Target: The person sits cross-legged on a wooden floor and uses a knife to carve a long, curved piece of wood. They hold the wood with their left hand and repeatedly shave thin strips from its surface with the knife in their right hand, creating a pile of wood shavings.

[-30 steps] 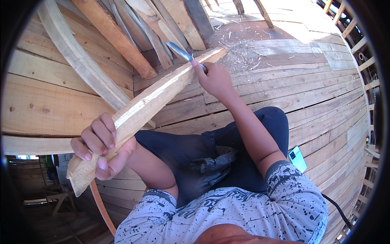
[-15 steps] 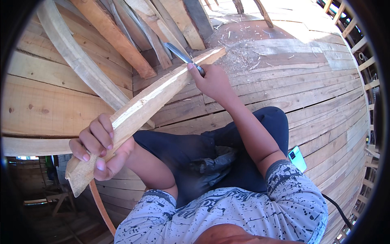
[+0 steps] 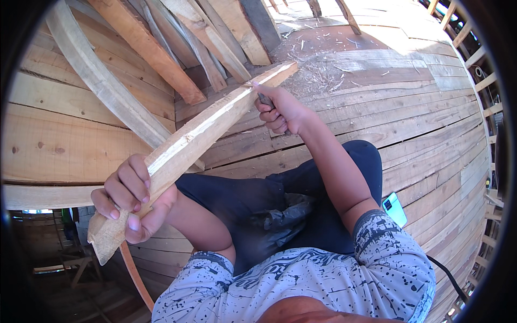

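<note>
Your left hand (image 3: 128, 195), near half past eight in the view, is wrapped in a curled grip, its bent arm (image 3: 203, 223) angling toward half past ten. Your right hand (image 3: 288, 107), between twelve and one, curls its fingers (image 3: 272, 115) inward with the thumb (image 3: 263, 89) stretched toward ten; its forearm (image 3: 336, 167) points at eleven.

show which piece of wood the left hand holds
The pale beam slanting up from the left hand, gripped near its lower end; the other pieces lie outside that grip.
</note>
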The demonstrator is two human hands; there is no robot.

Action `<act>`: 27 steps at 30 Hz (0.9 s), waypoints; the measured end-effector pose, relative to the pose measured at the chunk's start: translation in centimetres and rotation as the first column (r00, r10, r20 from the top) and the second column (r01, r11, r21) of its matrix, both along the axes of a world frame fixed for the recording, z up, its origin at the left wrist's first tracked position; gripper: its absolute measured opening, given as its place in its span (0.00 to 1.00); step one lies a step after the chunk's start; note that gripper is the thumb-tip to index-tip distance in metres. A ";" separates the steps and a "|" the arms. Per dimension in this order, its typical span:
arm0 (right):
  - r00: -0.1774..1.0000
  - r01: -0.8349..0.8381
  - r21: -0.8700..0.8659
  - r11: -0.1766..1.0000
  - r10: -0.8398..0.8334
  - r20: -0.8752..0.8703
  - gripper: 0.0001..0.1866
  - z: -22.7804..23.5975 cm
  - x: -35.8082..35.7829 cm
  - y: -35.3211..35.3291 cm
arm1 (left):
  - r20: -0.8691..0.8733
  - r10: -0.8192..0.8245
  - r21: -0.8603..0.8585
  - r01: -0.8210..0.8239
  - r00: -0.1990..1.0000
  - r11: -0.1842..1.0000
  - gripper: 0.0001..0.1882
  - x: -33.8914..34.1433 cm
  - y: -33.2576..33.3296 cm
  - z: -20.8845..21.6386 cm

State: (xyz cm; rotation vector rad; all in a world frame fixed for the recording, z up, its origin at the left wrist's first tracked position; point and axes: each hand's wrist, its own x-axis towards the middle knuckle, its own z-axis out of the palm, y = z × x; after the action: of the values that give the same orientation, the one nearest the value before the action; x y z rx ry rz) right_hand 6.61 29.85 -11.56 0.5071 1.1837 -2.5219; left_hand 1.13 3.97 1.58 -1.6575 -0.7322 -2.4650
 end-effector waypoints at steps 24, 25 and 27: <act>0.815 0.224 0.948 -0.225 -0.490 -0.309 0.19 -2.3 2.9 9.2 | 0.033 0.007 -0.003 -0.007 0.999 1.000 0.13 -1.1 -0.7 -0.4; 0.846 0.265 0.947 -0.180 -0.429 -0.318 0.18 -2.5 2.3 8.3 | 0.032 0.003 0.003 -0.003 0.999 1.000 0.13 -1.2 -0.7 -0.4; 0.892 0.361 0.933 0.010 -0.297 -0.342 0.20 -2.6 1.0 5.7 | 0.033 0.002 0.007 -0.002 0.999 1.000 0.13 -1.3 -0.7 -0.5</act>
State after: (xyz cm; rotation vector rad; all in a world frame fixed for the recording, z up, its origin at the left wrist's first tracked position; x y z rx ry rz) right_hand 7.62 35.60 -14.19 1.1136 3.0934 -1.4372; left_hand -0.18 3.29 1.09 -1.6174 -0.7279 -2.4962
